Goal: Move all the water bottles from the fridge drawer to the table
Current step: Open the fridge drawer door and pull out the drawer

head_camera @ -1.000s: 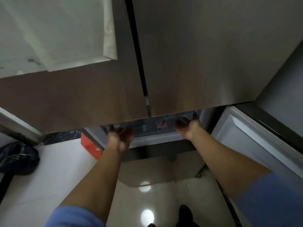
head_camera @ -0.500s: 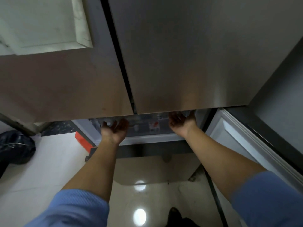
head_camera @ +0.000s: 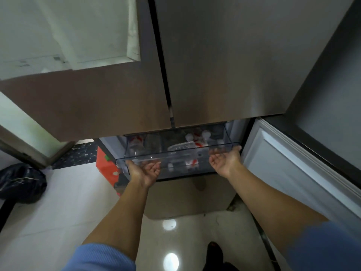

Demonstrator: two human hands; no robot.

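Note:
A clear plastic fridge drawer sticks out below the closed upper fridge doors. Inside lie clear water bottles with red-and-white labels: one at the left, others at the right. My left hand is palm up with its fingers hooked under the drawer's front lip at the left. At the drawer's right front corner, my right hand grips the lip the same way, palm up. The back of the drawer is hidden under the doors.
The lower fridge door stands open at the right. A red box sits on the floor left of the fridge. A black bag lies at far left. Glossy tiled floor spreads below.
The drawer has slid out toward me with both hands on its front lip. More of the bottles shows now.

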